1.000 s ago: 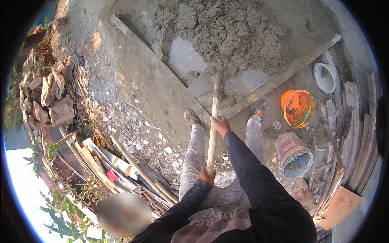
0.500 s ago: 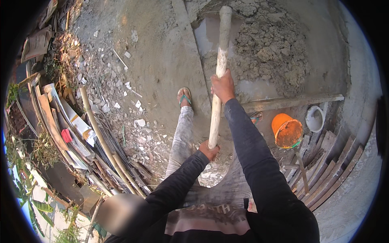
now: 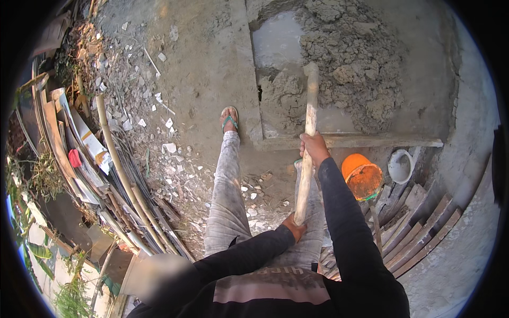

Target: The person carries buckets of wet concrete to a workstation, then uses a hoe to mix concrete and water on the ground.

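Both my hands grip a hoe by its long pale wooden handle (image 3: 307, 127), which slants away from me over the wet grey mortar (image 3: 350, 69). My left hand (image 3: 295, 228) is closed round the near end, just above my thigh. Farther up the shaft, my right hand (image 3: 315, 148) is wrapped round it. The far end of the handle lies over the mortar beside a lump of it; the blade is hidden. Pale water stands in a hollow (image 3: 278, 40) at the heap's far left. A straight board (image 3: 371, 141) edges the mortar on the near side.
An orange bucket (image 3: 354, 163) with residue inside and a white bucket (image 3: 400, 166) stand at right, near stacked planks (image 3: 419, 233). Rubble (image 3: 169, 148) is scattered at left, beside bamboo poles (image 3: 114, 143) and boards. My sandalled left foot (image 3: 229, 119) stands on the bare ground.
Both hands and the hoe have come back toward me and slightly right. A lump of mortar now sits nearer the board, and more of the water beyond it shows.
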`<control>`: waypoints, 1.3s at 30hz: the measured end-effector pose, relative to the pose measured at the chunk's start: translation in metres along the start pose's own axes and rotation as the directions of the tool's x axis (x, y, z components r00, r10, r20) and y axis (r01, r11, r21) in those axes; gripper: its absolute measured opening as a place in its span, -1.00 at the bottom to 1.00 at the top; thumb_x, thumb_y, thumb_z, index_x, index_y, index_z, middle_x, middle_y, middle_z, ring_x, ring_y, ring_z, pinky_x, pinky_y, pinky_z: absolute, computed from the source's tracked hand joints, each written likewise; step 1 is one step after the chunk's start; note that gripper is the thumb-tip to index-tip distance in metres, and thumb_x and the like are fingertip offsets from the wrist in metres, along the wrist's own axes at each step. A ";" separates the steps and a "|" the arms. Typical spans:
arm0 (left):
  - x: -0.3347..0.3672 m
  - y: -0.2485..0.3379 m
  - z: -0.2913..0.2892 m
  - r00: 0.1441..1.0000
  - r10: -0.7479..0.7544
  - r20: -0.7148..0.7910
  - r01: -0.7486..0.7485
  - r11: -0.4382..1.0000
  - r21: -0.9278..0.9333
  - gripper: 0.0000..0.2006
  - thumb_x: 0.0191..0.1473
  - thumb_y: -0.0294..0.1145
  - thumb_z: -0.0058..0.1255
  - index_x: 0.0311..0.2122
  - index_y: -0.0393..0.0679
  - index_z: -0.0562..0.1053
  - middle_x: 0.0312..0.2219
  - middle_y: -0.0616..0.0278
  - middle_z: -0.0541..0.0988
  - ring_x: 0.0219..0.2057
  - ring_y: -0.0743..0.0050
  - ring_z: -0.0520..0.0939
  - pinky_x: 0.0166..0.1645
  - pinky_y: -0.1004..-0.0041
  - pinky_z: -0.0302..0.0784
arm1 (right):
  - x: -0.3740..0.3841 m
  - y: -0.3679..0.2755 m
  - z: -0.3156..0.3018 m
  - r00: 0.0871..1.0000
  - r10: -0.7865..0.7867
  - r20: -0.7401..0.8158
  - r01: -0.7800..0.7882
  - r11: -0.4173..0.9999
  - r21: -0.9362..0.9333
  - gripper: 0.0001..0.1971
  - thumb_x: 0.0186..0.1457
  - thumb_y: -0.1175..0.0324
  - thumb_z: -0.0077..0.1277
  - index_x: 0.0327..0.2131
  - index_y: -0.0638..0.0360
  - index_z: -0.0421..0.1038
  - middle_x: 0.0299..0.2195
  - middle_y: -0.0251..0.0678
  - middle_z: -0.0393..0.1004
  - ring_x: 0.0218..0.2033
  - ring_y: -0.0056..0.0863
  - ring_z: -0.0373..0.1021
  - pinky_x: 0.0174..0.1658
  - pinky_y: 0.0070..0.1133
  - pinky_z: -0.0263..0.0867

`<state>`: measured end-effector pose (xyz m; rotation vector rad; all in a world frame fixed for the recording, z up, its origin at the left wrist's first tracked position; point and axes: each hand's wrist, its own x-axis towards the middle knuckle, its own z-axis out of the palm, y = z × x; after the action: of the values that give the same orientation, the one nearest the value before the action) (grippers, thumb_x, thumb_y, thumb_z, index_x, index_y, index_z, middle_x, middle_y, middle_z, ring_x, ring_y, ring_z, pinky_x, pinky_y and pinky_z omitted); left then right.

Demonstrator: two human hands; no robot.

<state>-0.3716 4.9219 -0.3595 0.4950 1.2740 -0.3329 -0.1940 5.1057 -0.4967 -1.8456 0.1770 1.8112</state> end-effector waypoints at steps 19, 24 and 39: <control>0.117 0.115 -0.144 0.991 0.047 -0.128 -0.091 0.926 -0.366 -0.72 -0.09 -0.50 0.16 -0.27 -0.28 0.34 -0.65 0.21 0.42 -0.80 0.45 0.38 -0.78 0.39 0.32 | 0.144 -0.114 0.142 0.961 -0.251 -0.116 0.176 0.880 -0.442 -0.64 0.04 0.39 0.00 -0.18 0.46 0.18 -0.54 -0.15 0.43 -0.66 -0.44 0.41 -0.61 -0.48 0.41; 0.076 0.098 -0.134 0.997 -0.044 -0.063 0.020 0.942 -0.336 -0.64 -0.11 -0.52 0.16 -0.19 -0.30 0.29 -0.67 0.23 0.40 -0.80 0.42 0.39 -0.79 0.41 0.32 | 0.126 -0.074 0.125 0.990 -0.108 -0.095 0.061 0.913 -0.403 -0.65 0.01 0.44 -0.06 -0.17 0.53 0.23 -0.51 -0.03 0.48 -0.63 -0.34 0.46 -0.59 -0.45 0.40; 0.013 0.161 0.042 0.996 0.043 -0.077 -0.075 0.870 -0.487 -0.72 -0.02 -0.39 0.09 -0.25 -0.37 0.41 -0.53 0.16 0.52 -0.60 0.48 0.52 -0.53 0.43 0.44 | 0.095 -0.044 0.001 0.958 0.139 0.250 -0.071 0.962 -0.263 -0.84 0.03 0.37 -0.01 -0.55 0.19 0.32 -0.66 -0.40 0.31 -0.71 -0.56 0.28 -0.63 -0.57 0.31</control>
<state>-0.2535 5.0368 -0.3360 0.1079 1.3443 0.0667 -0.1667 5.1699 -0.5748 -1.7595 -0.0586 2.2236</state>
